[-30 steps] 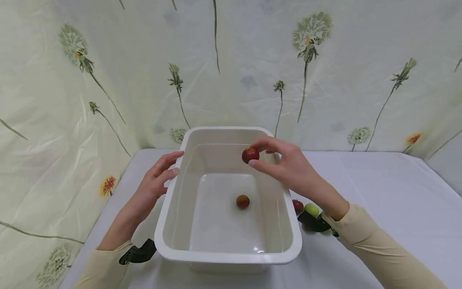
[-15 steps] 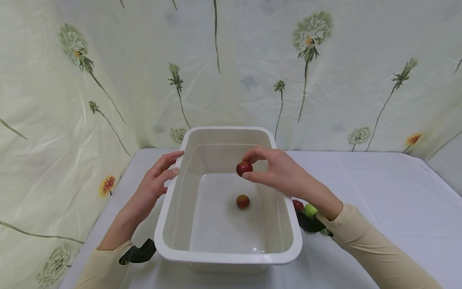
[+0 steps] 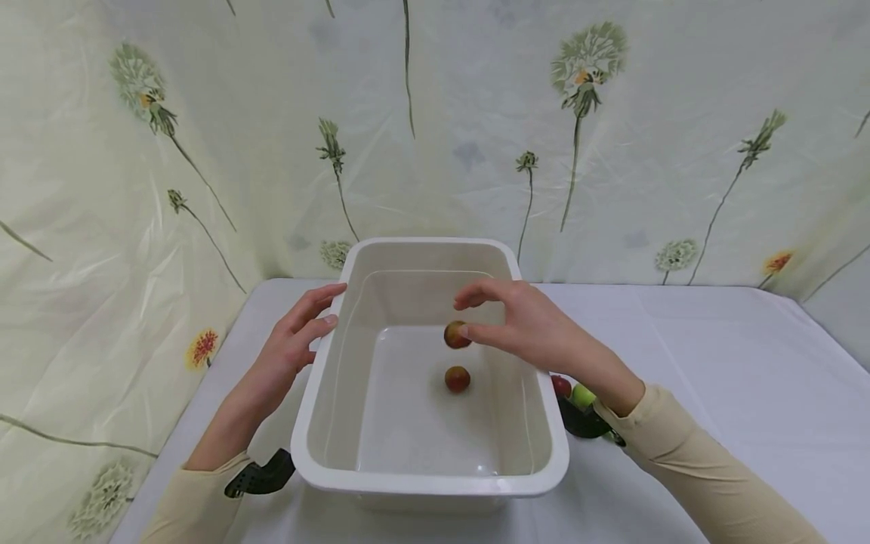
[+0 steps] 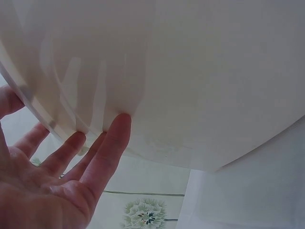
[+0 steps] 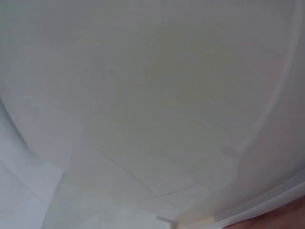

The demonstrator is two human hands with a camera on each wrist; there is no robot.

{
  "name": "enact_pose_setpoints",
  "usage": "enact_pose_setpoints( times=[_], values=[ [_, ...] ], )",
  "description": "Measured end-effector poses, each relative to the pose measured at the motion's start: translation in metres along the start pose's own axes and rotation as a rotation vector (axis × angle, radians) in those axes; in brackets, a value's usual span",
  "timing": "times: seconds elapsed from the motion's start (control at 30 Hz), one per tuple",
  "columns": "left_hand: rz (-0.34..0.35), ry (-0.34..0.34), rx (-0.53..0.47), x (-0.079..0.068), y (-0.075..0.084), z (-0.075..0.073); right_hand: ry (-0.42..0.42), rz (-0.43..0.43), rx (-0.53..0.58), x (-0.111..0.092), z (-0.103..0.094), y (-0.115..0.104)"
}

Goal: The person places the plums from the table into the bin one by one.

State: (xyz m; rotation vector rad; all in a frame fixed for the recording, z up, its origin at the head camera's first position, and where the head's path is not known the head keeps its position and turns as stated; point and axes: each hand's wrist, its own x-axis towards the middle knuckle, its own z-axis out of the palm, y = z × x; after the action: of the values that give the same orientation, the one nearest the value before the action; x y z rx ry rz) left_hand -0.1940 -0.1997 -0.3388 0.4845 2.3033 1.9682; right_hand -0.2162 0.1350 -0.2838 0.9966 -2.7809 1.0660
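A white plastic bin (image 3: 428,483) stands in the middle of the head view. My left hand (image 3: 288,340) rests against its left rim; the left wrist view shows the fairly straight fingers (image 4: 107,157) touching the outer wall. Over the bin's right side reaches my right hand (image 3: 510,317), thumb and fingers spread apart and holding nothing. Just below them is a small round red-brown fruit (image 3: 454,335), partly behind the thumb; whether it is in the air or on the floor cannot be told. A similar fruit (image 3: 458,380) lies on the bin's floor. The right wrist view shows mostly the bin's wall (image 5: 157,95).
Outside the bin's right wall, a red fruit (image 3: 561,386) and a green fruit (image 3: 583,395) lie on the white cloth (image 3: 714,393), partly hidden by the right wrist's black camera mount (image 3: 584,419). A flower-patterned curtain (image 3: 442,151) hangs behind the table.
My right hand moved left and slightly down over the bin, then let go of the fruit, which now sits lower than the fingertips. My left hand stayed put.
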Motion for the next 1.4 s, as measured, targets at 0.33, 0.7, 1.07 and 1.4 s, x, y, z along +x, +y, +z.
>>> enact_pose_setpoints(
  times=[0.33, 0.7, 1.07, 1.4],
  values=[
    [0.003, 0.005, 0.009, 0.0, 0.001, 0.0, 0.024, 0.005, 0.018, -0.002, 0.0, 0.001],
    [0.017, 0.003, 0.007, 0.0, 0.0, 0.001, 0.094, -0.014, 0.042, -0.006, 0.0, 0.005],
    [0.0, 0.027, 0.002, -0.001, 0.002, 0.002, 0.194, -0.004, 0.106, -0.014, -0.001, 0.007],
    [-0.022, 0.029, -0.01, -0.002, 0.009, 0.004, 0.261, 0.014, 0.106, -0.024, -0.01, 0.011]
  ],
)
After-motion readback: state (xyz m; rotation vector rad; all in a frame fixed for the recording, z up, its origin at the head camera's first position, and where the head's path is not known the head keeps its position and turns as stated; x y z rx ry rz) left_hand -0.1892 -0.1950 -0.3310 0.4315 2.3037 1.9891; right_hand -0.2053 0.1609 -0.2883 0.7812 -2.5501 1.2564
